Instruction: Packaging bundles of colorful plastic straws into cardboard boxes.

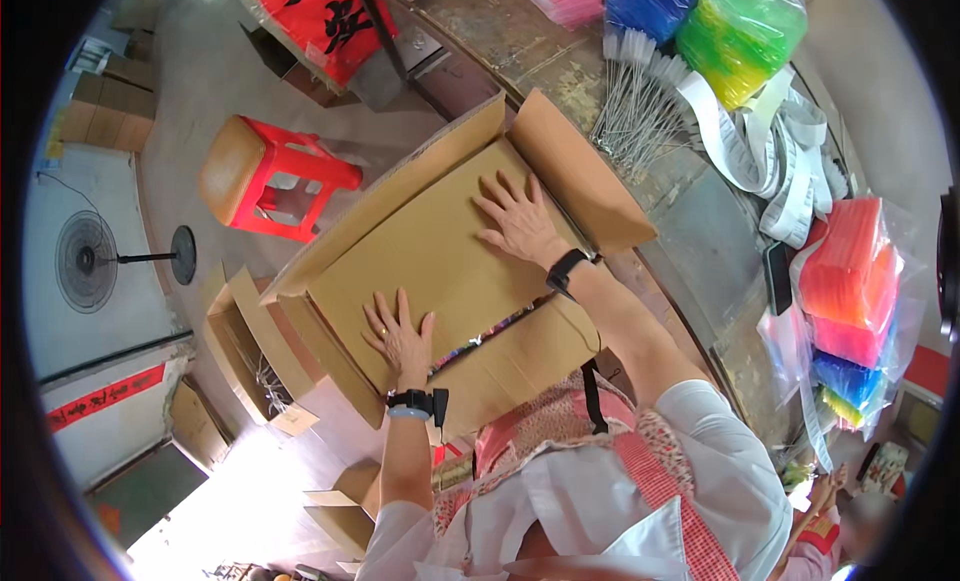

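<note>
A large cardboard box (570,181) stands before me with its flaps folded outward. Inside it lies a flat brown cardboard sheet (420,231) that covers most of the contents. Along the sheet's near edge a narrow strip of dark, multicoloured contents (485,339) shows; what they are I cannot make out. My left hand (402,339) rests on the sheet near its left end, fingers spread. Farther up and to the right, my right hand (522,221) lies on the sheet too, palm down with fingers apart. Neither hand grips anything.
At right, a worktable (700,251) carries thin wire-handled brushes (640,96), a white label roll (770,141), bagged coloured bundles (850,271) and a dark phone (777,278). To the left are a red stool (275,181), an open carton (250,346) and a fan (87,261).
</note>
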Tool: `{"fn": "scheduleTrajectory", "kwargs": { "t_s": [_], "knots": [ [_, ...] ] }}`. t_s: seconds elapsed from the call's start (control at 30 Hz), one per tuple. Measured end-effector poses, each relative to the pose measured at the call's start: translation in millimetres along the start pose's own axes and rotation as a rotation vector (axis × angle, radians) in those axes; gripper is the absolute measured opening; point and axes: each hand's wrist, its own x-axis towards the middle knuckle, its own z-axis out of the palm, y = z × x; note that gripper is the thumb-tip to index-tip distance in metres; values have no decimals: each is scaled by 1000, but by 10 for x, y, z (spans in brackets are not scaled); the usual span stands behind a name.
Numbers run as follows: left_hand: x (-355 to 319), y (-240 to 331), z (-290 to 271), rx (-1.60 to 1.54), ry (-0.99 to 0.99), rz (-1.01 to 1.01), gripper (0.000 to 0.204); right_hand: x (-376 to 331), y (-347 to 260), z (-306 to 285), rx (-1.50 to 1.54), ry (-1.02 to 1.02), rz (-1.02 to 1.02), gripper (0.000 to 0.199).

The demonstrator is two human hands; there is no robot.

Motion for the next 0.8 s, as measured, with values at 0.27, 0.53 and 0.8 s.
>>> {"fn": "scheduleTrajectory", "kwargs": {
  "t_s": [0.27, 0.53, 0.8],
  "knots": [
    [402, 415, -362, 48, -27, 220, 63, 30, 337, 355, -18, -40, -24, 56],
    [1077, 1102, 82, -124, 48, 664, 62, 15, 380, 78, 78, 67, -55, 47],
    [1086, 1165, 1, -119, 26, 678, 64, -175, 949, -1310, 205, 64, 318, 43]
  ]
}}
